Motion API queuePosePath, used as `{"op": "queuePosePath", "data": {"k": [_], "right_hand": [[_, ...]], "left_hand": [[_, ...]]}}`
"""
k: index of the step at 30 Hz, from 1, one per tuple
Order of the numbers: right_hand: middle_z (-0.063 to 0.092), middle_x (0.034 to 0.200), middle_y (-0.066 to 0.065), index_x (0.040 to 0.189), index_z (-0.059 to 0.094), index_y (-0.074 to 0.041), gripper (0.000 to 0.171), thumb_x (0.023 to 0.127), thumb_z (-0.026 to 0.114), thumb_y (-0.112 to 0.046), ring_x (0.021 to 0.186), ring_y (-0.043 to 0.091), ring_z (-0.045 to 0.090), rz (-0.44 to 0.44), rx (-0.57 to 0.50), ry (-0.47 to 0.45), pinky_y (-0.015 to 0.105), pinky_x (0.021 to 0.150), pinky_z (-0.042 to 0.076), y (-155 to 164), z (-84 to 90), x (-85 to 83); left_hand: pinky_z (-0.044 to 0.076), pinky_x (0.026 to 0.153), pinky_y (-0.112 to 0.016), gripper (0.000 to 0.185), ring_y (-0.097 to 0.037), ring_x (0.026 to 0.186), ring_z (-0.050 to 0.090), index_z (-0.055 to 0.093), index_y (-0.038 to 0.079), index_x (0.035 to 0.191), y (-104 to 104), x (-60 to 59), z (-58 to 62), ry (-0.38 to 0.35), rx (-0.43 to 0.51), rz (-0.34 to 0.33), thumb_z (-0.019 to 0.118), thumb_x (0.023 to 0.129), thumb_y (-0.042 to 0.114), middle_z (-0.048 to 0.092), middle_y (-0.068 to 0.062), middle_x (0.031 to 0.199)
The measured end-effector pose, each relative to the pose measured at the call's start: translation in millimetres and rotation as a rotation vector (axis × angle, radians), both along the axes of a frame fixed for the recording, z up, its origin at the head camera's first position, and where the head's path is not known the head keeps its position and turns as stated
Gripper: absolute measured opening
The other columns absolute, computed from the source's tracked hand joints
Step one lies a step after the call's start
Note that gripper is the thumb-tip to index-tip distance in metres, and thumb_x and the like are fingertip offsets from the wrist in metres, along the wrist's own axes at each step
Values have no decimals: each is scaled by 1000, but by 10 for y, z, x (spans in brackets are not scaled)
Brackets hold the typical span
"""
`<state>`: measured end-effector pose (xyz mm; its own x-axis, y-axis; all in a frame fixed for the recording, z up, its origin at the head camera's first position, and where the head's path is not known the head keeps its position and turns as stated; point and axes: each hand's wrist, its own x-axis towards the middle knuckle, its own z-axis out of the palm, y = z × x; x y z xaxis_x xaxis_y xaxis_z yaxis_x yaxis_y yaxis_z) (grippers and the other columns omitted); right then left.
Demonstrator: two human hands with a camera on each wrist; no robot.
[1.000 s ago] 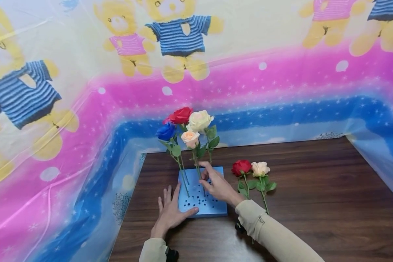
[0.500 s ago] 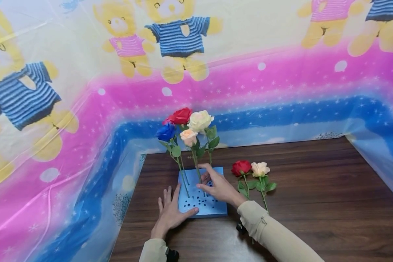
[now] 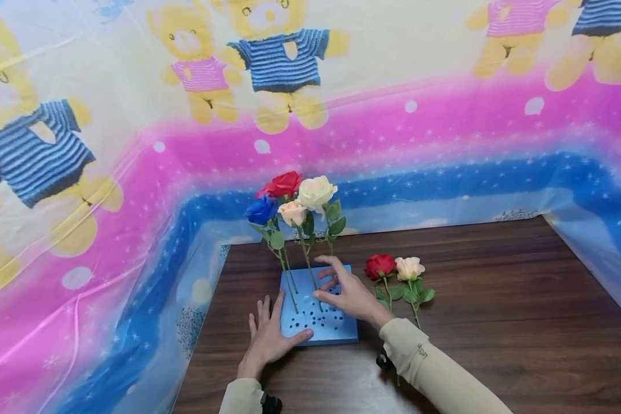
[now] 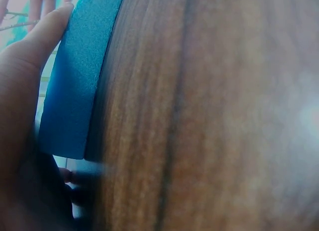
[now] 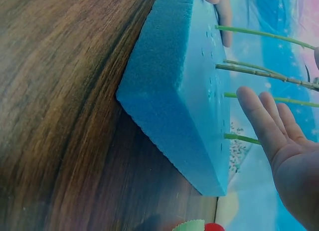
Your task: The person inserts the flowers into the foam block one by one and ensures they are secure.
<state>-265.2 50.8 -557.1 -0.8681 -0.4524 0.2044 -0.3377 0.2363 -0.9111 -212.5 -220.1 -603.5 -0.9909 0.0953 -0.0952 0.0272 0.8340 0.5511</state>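
Left hand [image 3: 265, 335] flat, fingers straight, bracing foam block [image 3: 336, 333]; right hand [image 3: 348, 290] spread, empty, above it.

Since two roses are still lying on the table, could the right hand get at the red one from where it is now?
Probably yes: the right hand is open above the blue foam block, and the red rose lies just beside it with nothing between.

Upright rose stems [image 3: 304, 261] crowding foam block [image 3: 336, 330]
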Motion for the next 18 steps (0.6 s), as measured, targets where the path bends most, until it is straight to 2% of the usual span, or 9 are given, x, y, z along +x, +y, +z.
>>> {"op": "queuePosePath", "data": {"k": [3, 8, 14, 18], "right_hand": [[63, 152, 14, 171, 33, -38, 79, 107, 79, -35, 117, 20, 74, -8, -16, -10, 41, 85, 67, 29, 32, 25], [65, 148, 3, 170, 32, -42, 82, 106, 81, -30, 116, 20, 75, -28, -56, -25, 37, 80, 68, 87, 106, 65], [64, 149, 3, 169, 30, -48, 86, 104, 83, -32, 120, 24, 75, -30, -113, -78, 48, 87, 69, 179, 202, 88], [62, 154, 4, 174, 25, -43, 94, 103, 85, -37, 122, 24, 74, -56, -100, -93, 48, 89, 67, 253, 250, 111]], "left_hand": [[-4, 128, -82, 129, -55, 169, -2, 17, 22, 181, 2, -1, 1, -2, 8, -3, 81, 86, 80, 9, -32, 183], [-5, 128, -82, 129, -55, 169, -3, 16, 22, 182, -9, -15, -6, -6, 8, -9, 80, 86, 80, 8, -32, 183], [-6, 128, -81, 130, -54, 170, -5, 15, 24, 182, -17, -15, -28, -9, 2, -12, 80, 85, 81, 6, -31, 184], [-7, 128, -81, 130, -53, 170, -6, 13, 25, 182, -16, -14, -41, -13, 1, -10, 79, 85, 83, 5, -30, 184]]}}
